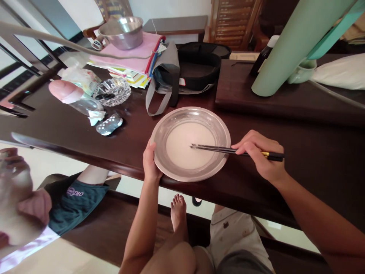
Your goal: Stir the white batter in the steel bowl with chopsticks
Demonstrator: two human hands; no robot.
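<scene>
A wide metal bowl [159, 131] sits at the front edge of the dark wooden table, holding a smooth, milky white liquid [182, 152]. My left hand [151, 160] grips its left rim, thumb on top and the other fingers hidden beneath. In my right hand [262, 154] is a pair of black chopsticks [213, 148] with gold bands, pinched between thumb and fingers. They reach over the right rim, and their tips, coated with white, are at the middle of the liquid.
Behind the bowl stand a grey-and-black bag [196, 68] and a raised wooden board [239, 83] with a green cylinder [296, 42]. Farther left are a glass ashtray [114, 93], a remote-like device [110, 124] and a steel basin [122, 34] on books. Another person [25, 198] sits at left.
</scene>
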